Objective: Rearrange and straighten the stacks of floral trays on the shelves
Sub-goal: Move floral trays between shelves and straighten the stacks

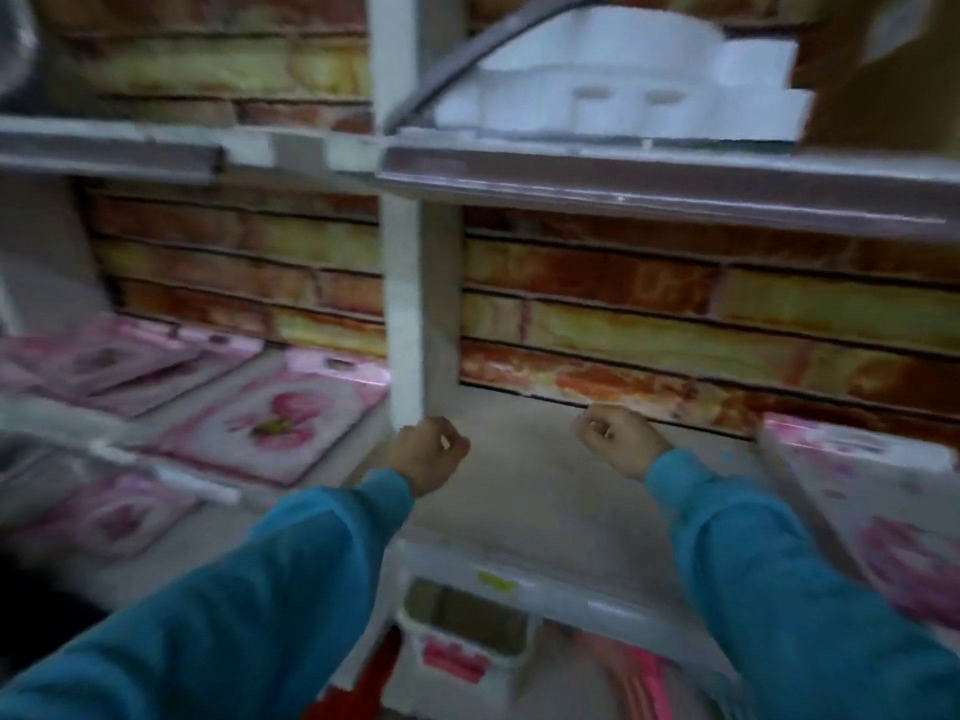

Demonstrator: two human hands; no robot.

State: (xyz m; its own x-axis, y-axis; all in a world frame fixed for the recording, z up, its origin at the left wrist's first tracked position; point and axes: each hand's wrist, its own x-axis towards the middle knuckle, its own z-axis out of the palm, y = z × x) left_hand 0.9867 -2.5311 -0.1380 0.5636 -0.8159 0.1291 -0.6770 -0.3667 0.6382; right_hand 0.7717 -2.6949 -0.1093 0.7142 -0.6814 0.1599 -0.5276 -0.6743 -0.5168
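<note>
Pink floral trays lie on the middle shelf. One stack [280, 423] sits just left of the white upright post [410, 314], with more trays [104, 361] further left. Another floral tray [878, 501] lies at the far right of the shelf. My left hand [428, 454] hovers beside the post with fingers curled in and nothing in it. My right hand [615, 439] is held over the bare shelf board [524, 485], also curled shut and holding nothing. Both arms wear teal sleeves. The picture is blurred by motion.
White foam blocks [613, 90] rest on the upper shelf [675, 179], next to a brown box [883, 70]. A marbled brick-pattern back wall [701, 314] closes the shelves. Below the shelf edge hang a price-tag holder [467, 621] and pink items [644, 683]. More floral trays [98, 517] lie lower left.
</note>
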